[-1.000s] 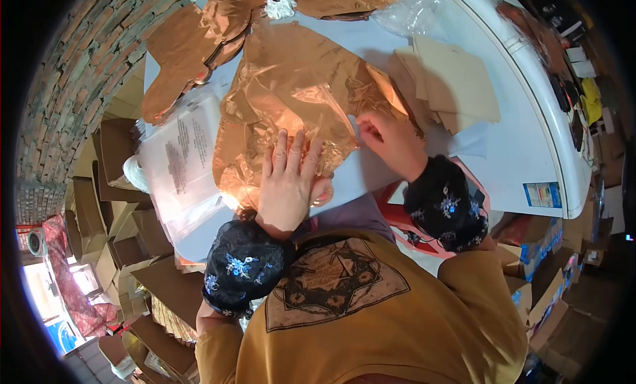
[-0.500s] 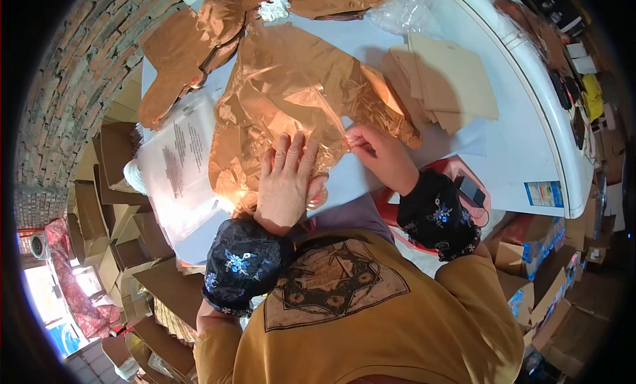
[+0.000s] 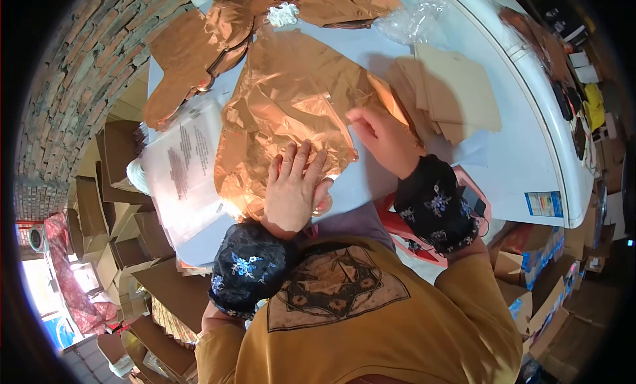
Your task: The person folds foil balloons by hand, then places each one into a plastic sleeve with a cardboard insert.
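A flat, creased copper-coloured foil balloon point(image 3: 291, 86) lies partly folded on the white table in front of me. My left hand point(image 3: 295, 189) rests on its near part, palm down with the fingers spread. My right hand point(image 3: 383, 140) is over the right side of the foil, beside a folded edge. Its fingers are curled together, and whatever may be between them is hidden. Near the left thumb, a small shiny end of foil point(image 3: 322, 205) shows at the table's front edge.
More copper foil pieces point(image 3: 182, 59) lie at the back left. White ribbon point(image 3: 283, 14) and clear plastic point(image 3: 414, 23) sit at the back. Beige sheets point(image 3: 457, 96) are stacked on the right, printed clear bags point(image 3: 182, 152) on the left. Cardboard boxes point(image 3: 122, 218) stand around the table.
My right hand has moved up slightly from the foil corner it was pinching, and that corner now lies down on the table. The left hand stays pressed on the foil.
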### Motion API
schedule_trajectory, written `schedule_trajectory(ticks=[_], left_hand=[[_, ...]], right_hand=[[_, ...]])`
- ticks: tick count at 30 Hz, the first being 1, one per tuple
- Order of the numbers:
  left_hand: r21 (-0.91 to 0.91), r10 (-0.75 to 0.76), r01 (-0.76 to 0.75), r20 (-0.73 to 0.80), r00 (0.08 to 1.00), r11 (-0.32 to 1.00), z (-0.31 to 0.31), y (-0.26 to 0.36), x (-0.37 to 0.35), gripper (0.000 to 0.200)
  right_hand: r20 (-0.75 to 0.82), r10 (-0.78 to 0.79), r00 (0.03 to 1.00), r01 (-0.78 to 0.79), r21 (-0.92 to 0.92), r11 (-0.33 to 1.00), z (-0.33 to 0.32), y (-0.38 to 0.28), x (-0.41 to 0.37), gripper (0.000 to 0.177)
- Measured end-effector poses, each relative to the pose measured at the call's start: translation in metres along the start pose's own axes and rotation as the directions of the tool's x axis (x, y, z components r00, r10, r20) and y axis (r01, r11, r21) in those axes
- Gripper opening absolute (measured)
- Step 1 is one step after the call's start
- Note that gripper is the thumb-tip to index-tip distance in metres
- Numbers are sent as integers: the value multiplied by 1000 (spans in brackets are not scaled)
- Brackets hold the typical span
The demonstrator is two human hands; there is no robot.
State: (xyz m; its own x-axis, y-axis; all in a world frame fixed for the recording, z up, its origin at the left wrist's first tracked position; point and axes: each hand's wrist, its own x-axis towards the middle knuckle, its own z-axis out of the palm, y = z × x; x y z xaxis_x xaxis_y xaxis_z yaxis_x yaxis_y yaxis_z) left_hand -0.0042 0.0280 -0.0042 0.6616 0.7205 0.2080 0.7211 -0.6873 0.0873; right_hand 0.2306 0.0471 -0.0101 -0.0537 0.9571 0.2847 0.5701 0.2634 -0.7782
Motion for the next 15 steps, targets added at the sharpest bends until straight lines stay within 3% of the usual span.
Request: schedule_trajectory(ticks=[4, 6, 7, 9, 11, 14, 15], left_hand=[[-54, -40, 38, -46, 998, 998, -23, -3, 4, 59], [-252, -127, 117, -24, 992, 961, -43, -22, 11, 62], [-56, -147, 144, -52, 988, 988, -36, -41, 12, 62], [33, -262, 265, -84, 961, 964, -22, -87, 23, 57], [84, -348, 349, -24, 937, 933, 1, -137, 32, 55], [217, -490, 466, 70, 869, 858, 19, -169, 42, 56], [187, -506, 485, 83, 859, 854, 18, -173, 45, 56]], right_hand=[[-87, -58, 995, 51, -72, 996, 16, 8, 23, 18], [-118, -83, 990, 68, -122, 990, 21, 8, 29, 17], [-116, -69, 991, 52, -149, 987, 23, 10, 31, 17], [-112, -51, 992, 27, -205, 978, 26, 14, 36, 17], [-92, -5, 996, -15, -212, 977, 30, 20, 41, 17], [-80, -8, 997, -10, -218, 976, 31, 27, 48, 17], [-77, -15, 997, -2, -219, 976, 31, 29, 48, 17]])
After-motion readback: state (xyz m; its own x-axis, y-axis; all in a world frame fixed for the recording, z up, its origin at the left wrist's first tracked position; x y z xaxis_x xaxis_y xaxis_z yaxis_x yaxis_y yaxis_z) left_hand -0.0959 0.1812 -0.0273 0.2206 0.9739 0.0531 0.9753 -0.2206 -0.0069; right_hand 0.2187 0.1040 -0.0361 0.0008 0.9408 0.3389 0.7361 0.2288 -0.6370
